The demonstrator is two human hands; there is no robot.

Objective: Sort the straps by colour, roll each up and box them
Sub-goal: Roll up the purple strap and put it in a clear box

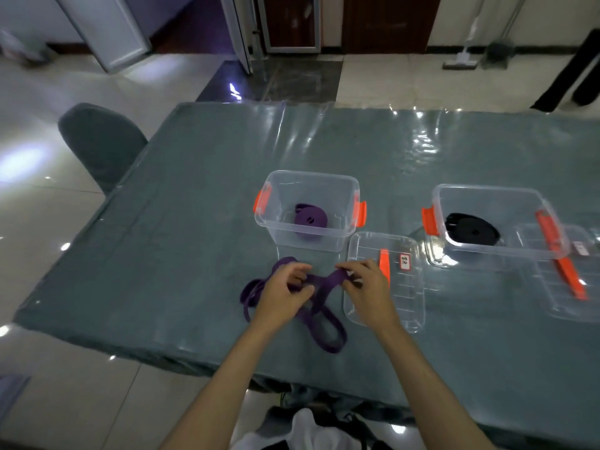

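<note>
The fingers (300, 276) of the left hand (285, 293) are being curled around a stretch of the loose purple strap (319, 332), while the fingers of the right hand (365, 287) are being pinched on the strap's free end, just in front of the left box. Both hands are thus being kept clenched on the same strap, which is being held taut between them; the remainder is lying in slack loops on the table (162, 254), near its front edge.

The strap is judged to be flat woven webbing: light, limp and not fragile. It is expected to fold, twist and tangle readily, so hold is best being taken at the end, with the flat face pinched between thumb and forefinger, and tension being maintained so that the coil does not spring loose.

A finished purple roll (308, 220) is lying inside the left clear box (279, 228), a rigid transparent plastic tub with orange latches. A black roll (474, 230) is lying in the right clear box (506, 254). Two ribbed transparent lids (412, 303) with orange handles are resting flat beside the boxes. The table is covered with a grey-green cloth under a glossy, wrinkled plastic sheet, on which slipping is likely.
</note>
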